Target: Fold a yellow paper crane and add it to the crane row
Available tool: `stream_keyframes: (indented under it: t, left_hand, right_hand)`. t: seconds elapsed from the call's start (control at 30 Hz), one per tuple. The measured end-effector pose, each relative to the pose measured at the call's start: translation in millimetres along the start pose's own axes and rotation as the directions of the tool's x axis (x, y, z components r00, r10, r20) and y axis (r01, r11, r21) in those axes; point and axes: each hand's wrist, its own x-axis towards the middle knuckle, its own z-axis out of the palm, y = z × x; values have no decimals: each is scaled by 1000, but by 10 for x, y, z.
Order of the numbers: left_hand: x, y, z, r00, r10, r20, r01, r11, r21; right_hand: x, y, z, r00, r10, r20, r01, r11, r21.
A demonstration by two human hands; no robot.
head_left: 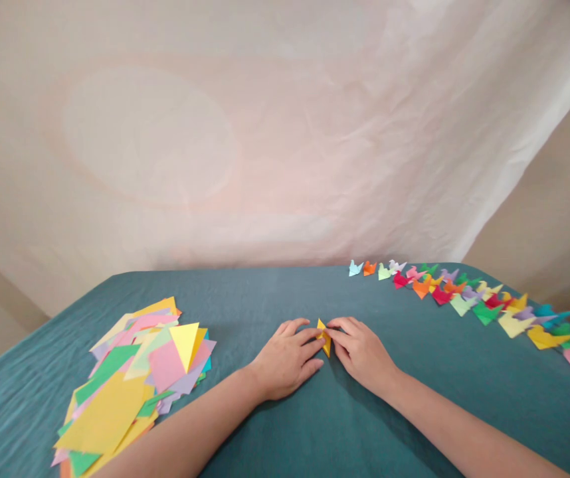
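Note:
A small yellow-orange folded paper [327,349], a narrow diamond with pointed ends, lies on the table between my hands. My left hand [287,358] comes at it from the left, palm down, fingertips holding its left edge while the thumb rests on the cloth. From the other side my right hand [362,353] grips the paper's upper right part with bent fingers. The fingertips cover the middle of the paper, so its creases there are hidden.
A loose heap of coloured paper sheets [110,411] lies at the left, a folded yellow piece [184,344] on top. Several folded paper birds [462,304] stand in rows along the right and back edge. Dark green cloth [265,292] covers the table; a pale sheet [285,133] hangs behind.

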Motion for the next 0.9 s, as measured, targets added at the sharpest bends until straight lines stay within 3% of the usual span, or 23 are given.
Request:
stream_keyframes:
  t: [0.2,0.9]
  left_hand:
    - [-7,-5,-3,1000,4,3,-4,1000,8]
    - [15,68,-45,999,25,30,-27,996,83]
  right_hand:
    - [-33,-24,-18,998,-57,41,61,995,-83]
    - [-6,-7,5,991,-56,120,72,988,-135]
